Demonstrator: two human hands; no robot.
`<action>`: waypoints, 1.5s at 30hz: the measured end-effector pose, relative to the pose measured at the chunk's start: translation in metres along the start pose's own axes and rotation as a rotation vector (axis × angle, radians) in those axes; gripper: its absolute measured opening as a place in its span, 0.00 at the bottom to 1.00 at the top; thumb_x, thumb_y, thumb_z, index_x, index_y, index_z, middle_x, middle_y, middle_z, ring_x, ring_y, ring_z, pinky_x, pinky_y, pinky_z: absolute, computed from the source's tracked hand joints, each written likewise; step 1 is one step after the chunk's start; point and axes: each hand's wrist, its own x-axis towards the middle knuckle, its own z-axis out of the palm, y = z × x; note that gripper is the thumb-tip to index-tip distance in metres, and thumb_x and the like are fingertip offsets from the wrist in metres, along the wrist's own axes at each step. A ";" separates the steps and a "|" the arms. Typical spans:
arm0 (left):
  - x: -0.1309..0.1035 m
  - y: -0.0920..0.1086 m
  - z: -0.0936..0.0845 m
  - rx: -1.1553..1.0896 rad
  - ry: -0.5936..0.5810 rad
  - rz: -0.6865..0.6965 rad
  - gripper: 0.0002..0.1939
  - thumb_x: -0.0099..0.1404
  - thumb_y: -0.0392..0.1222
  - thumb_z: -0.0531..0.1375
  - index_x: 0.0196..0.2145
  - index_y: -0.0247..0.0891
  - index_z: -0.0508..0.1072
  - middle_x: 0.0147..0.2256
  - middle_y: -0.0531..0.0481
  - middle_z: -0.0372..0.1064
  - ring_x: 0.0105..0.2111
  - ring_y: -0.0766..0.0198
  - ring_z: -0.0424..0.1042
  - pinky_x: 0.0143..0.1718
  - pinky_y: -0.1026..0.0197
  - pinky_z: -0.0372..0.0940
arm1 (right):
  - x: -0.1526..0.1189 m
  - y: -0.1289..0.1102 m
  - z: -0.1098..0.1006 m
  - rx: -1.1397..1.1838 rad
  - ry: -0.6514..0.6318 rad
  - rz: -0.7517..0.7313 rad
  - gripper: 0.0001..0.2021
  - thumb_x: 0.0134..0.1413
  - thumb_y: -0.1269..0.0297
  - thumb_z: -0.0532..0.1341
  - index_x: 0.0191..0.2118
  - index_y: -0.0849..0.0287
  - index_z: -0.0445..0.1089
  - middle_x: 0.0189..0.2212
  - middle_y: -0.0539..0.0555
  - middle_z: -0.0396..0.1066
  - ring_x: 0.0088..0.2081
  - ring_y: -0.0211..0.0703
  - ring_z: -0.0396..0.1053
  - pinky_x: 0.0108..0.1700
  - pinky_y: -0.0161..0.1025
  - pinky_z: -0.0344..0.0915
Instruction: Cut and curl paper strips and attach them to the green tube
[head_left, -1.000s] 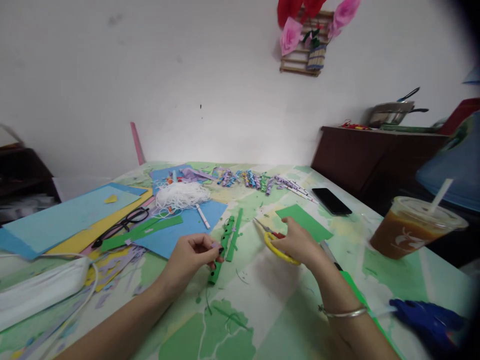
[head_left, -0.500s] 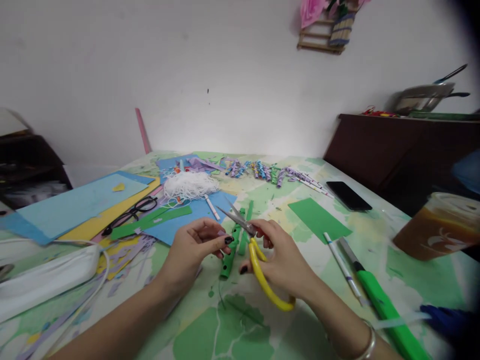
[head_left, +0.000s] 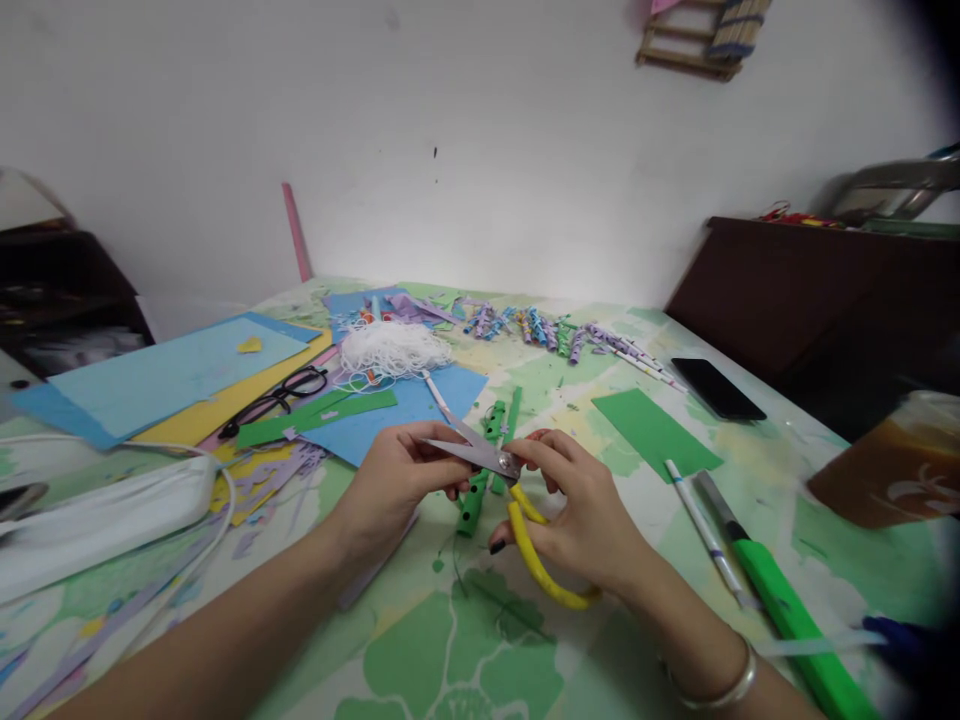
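My right hand (head_left: pixel 574 500) holds yellow-handled scissors (head_left: pixel 540 555), their blades parted and pointing left. The blades reach over the fingertips of my left hand (head_left: pixel 401 480), which are pinched together; whatever is between them is hidden behind the blades. Beneath and just beyond both hands, a green rolled paper tube with dark spots (head_left: pixel 471 505) lies on the table beside a narrow green strip (head_left: pixel 514 410). A blue paper sheet (head_left: pixel 465 385) is behind my left hand.
A white string pile (head_left: pixel 394 350), eyeglasses (head_left: pixel 277 398) and layered paper (head_left: pixel 180 375) lie left. Curled paper pieces (head_left: pixel 536 328) are at the back. Right are a green sheet (head_left: pixel 656 430), a phone (head_left: pixel 718 388), a green cutter (head_left: pixel 795 620) and a drink cup (head_left: pixel 892 465).
The scissor blades have moved left over my left fingertips, and my hands are closer together. The camera view has shifted slightly, so the wall items appear higher and further right.
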 end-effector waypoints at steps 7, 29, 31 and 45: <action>0.000 0.001 -0.001 -0.002 0.009 -0.011 0.07 0.43 0.27 0.64 0.22 0.34 0.75 0.20 0.55 0.69 0.20 0.72 0.64 0.22 0.70 0.59 | 0.000 0.001 0.000 -0.007 -0.002 -0.014 0.25 0.38 0.60 0.69 0.46 0.58 0.69 0.37 0.57 0.65 0.39 0.46 0.64 0.38 0.39 0.64; 0.004 0.004 -0.006 -0.007 -0.039 0.008 0.05 0.45 0.30 0.64 0.24 0.35 0.76 0.17 0.54 0.69 0.18 0.71 0.64 0.21 0.69 0.58 | 0.001 0.003 -0.004 -0.010 0.047 -0.046 0.24 0.37 0.59 0.69 0.45 0.58 0.70 0.35 0.56 0.66 0.34 0.43 0.64 0.33 0.37 0.63; 0.004 0.004 -0.007 -0.017 -0.045 0.005 0.05 0.45 0.31 0.64 0.25 0.35 0.76 0.18 0.54 0.69 0.19 0.70 0.64 0.21 0.69 0.59 | 0.001 0.004 -0.005 -0.016 0.044 -0.044 0.24 0.36 0.59 0.70 0.44 0.58 0.70 0.35 0.56 0.66 0.34 0.42 0.64 0.33 0.38 0.63; 0.004 0.005 -0.011 0.026 -0.086 0.036 0.05 0.49 0.38 0.66 0.26 0.34 0.76 0.22 0.51 0.69 0.21 0.69 0.66 0.22 0.68 0.60 | 0.002 0.009 -0.008 -0.019 0.050 -0.036 0.24 0.38 0.57 0.69 0.45 0.57 0.71 0.36 0.56 0.67 0.32 0.41 0.65 0.31 0.37 0.64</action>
